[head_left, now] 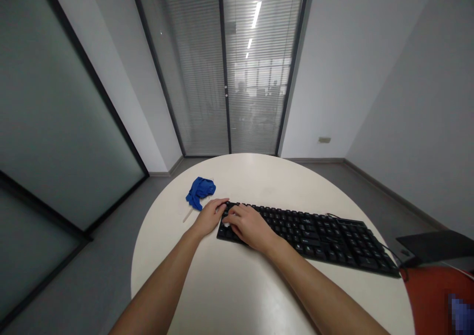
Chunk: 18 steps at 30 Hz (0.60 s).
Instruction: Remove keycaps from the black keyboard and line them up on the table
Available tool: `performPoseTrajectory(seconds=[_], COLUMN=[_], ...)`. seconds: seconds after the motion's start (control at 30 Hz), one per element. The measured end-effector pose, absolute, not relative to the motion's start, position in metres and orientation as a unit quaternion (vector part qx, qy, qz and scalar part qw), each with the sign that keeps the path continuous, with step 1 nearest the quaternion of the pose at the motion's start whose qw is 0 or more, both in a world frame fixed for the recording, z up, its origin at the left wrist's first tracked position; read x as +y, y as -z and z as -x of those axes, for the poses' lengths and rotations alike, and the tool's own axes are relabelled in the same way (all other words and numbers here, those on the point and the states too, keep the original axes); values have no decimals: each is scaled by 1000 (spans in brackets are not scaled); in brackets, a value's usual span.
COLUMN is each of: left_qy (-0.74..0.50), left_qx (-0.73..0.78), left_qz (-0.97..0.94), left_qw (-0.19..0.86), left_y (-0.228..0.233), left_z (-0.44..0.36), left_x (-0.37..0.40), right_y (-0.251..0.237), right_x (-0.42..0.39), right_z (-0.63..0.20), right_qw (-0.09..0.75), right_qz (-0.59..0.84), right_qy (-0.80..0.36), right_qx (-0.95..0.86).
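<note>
Left hand [210, 216] steadies the keyboard [307, 236] end, fingers loose; right hand [247, 225] lies curled over its keys, grasping nothing; blue cloth [200, 192] beyond.

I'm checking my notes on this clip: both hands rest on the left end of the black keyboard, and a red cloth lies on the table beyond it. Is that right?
Not quite: the head view shows the cloth is blue, not red. The left hand and right hand do rest on the left end of the black keyboard on the table.

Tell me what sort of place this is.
Most likely a small office meeting room: a round white table carrying a black keyboard, glass partition walls, and a glazed door with blinds facing a lit office beyond.
</note>
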<state>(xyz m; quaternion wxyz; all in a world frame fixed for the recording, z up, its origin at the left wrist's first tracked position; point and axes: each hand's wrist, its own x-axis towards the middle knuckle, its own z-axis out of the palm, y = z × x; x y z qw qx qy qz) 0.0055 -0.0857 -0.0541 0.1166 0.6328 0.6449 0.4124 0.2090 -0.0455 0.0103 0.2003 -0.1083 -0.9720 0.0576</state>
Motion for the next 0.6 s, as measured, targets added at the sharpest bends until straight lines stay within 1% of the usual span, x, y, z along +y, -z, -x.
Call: performPoseTrajectory(seconds=[0.23, 0.6], left_qy=[-414, -408], left_qx=[648, 649], left_qz=[-629, -631], left_qw=[117, 115], left_y=[55, 52], left_z=[-6, -8], left_x=[-86, -87], right_y=[-15, -9], right_x=[-48, -47], right_z=[-211, -211], right_qw=[176, 178], right_qz=[127, 126], right_qy=[-61, -65], right_qx=[-974, -974])
